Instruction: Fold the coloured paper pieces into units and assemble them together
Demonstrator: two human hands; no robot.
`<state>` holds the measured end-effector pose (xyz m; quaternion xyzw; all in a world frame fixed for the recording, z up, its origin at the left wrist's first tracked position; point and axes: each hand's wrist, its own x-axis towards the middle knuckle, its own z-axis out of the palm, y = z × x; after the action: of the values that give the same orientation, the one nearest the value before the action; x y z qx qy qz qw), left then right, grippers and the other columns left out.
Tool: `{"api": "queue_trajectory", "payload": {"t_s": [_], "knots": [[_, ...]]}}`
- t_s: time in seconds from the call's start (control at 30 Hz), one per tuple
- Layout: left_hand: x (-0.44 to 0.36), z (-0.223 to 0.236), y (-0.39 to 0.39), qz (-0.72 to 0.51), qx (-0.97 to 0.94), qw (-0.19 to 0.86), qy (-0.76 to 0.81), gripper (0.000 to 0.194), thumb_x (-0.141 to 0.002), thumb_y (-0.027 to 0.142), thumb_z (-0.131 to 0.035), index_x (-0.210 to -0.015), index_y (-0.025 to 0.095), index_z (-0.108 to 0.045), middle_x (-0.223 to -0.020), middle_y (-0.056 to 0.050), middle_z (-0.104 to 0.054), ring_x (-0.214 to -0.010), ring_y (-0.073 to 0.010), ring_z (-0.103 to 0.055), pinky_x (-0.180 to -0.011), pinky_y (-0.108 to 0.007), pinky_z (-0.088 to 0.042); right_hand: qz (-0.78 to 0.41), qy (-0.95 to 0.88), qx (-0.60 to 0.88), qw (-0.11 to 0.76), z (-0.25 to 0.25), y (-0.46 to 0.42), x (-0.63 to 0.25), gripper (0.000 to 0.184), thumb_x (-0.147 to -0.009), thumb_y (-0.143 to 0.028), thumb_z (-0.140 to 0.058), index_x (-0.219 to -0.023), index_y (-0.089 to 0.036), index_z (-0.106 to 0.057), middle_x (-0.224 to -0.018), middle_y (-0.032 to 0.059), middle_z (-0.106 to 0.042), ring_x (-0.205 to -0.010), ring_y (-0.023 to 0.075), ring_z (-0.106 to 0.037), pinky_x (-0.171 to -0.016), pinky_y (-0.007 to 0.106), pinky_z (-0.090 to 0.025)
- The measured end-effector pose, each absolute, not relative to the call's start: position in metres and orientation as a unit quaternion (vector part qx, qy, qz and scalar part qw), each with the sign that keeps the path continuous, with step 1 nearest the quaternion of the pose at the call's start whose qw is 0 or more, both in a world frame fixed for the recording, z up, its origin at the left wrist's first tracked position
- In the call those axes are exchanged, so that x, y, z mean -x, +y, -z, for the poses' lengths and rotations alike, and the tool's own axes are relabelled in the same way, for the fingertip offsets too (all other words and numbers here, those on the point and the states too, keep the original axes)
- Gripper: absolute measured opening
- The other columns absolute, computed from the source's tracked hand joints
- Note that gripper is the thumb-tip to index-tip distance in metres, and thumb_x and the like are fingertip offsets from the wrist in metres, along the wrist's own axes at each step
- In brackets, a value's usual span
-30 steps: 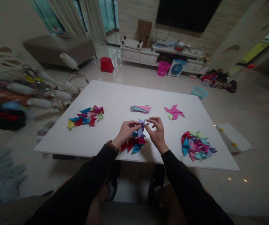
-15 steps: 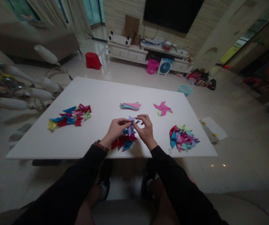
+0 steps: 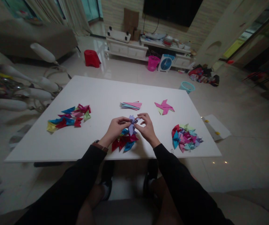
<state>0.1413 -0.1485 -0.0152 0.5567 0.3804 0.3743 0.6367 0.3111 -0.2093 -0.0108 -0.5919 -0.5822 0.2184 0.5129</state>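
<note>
Both my hands meet over the near middle of a white table (image 3: 106,93). My left hand (image 3: 116,128) and my right hand (image 3: 146,127) pinch a small purple folded paper piece (image 3: 132,123) between their fingertips, just above the table. Under it lies a small heap of red, blue and pink folded papers (image 3: 124,142). Both arms wear black sleeves, and a watch with a brown strap is on my left wrist.
A pile of coloured folded triangles (image 3: 67,117) lies at the left, a bigger mixed pile (image 3: 186,137) at the right. A flat stack of papers (image 3: 131,105) and a pink folded star (image 3: 164,107) lie farther back. A white rack stands left of the table.
The view has swung a little, so the table shifted in frame. My fingers have kept working on the purple paper piece, with only small movements of the fingertips.
</note>
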Motion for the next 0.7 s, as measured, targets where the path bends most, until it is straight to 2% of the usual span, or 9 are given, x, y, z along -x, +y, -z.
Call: {"api": "queue_trajectory", "payload": {"t_s": [0.13, 0.43, 0.5, 0.63, 0.7], "knots": [[-0.141, 0.012, -0.152, -0.371, -0.561, 0.643, 0.367, 0.035, -0.064, 0.033, -0.086, -0.091, 0.014, -0.077, -0.092, -0.010, -0.077, -0.082, -0.0213, -0.071, -0.083, -0.036, -0.057, -0.219, -0.590, 0.586, 0.510, 0.011, -0.210, -0.308, 0.008, -0.076, -0.020, -0.073, -0.083, -0.023, -0.070, -0.112, 0.0066, -0.061, -0.108, 0.0224, -0.058, -0.074, 0.031, -0.050], [-0.138, 0.009, -0.162, -0.333, -0.583, 0.638, 0.377, 0.047, -0.066, 0.036, -0.085, -0.106, 0.012, -0.077, -0.096, -0.011, -0.078, -0.084, -0.0229, -0.073, -0.078, -0.035, -0.059, -0.184, -0.618, 0.595, 0.481, 0.011, -0.220, -0.308, 0.011, -0.076, -0.015, -0.075, -0.078, -0.023, -0.068, -0.107, 0.0053, -0.063, -0.106, 0.0211, -0.057, -0.073, 0.031, -0.052], [-0.138, 0.010, -0.162, -0.325, -0.595, 0.625, 0.388, 0.046, -0.066, 0.037, -0.085, -0.104, 0.013, -0.078, -0.093, -0.011, -0.079, -0.084, -0.0235, -0.073, -0.077, -0.034, -0.059, -0.169, -0.635, 0.590, 0.469, 0.013, -0.219, -0.310, 0.012, -0.077, -0.014, -0.075, -0.077, -0.023, -0.067, -0.105, 0.0050, -0.063, -0.106, 0.0209, -0.056, -0.077, 0.032, -0.052], [-0.140, 0.012, -0.160, -0.307, -0.594, 0.627, 0.401, 0.048, -0.065, 0.039, -0.085, -0.104, 0.013, -0.077, -0.085, -0.010, -0.078, -0.078, -0.0227, -0.073, -0.072, -0.032, -0.058, -0.121, -0.672, 0.592, 0.429, 0.016, -0.216, -0.314, 0.013, -0.080, -0.016, -0.075, -0.076, -0.023, -0.065, -0.103, 0.0042, -0.062, -0.106, 0.0212, -0.055, -0.093, 0.037, -0.048], [-0.142, 0.012, -0.160, -0.291, -0.595, 0.631, 0.404, 0.052, -0.065, 0.040, -0.086, -0.107, 0.012, -0.076, -0.083, -0.010, -0.077, -0.075, -0.0221, -0.072, -0.071, -0.033, -0.058, -0.107, -0.690, 0.587, 0.410, 0.016, -0.217, -0.317, 0.012, -0.080, -0.017, -0.074, -0.076, -0.023, -0.065, -0.102, 0.0045, -0.062, -0.105, 0.0216, -0.054, -0.095, 0.038, -0.047]]}}
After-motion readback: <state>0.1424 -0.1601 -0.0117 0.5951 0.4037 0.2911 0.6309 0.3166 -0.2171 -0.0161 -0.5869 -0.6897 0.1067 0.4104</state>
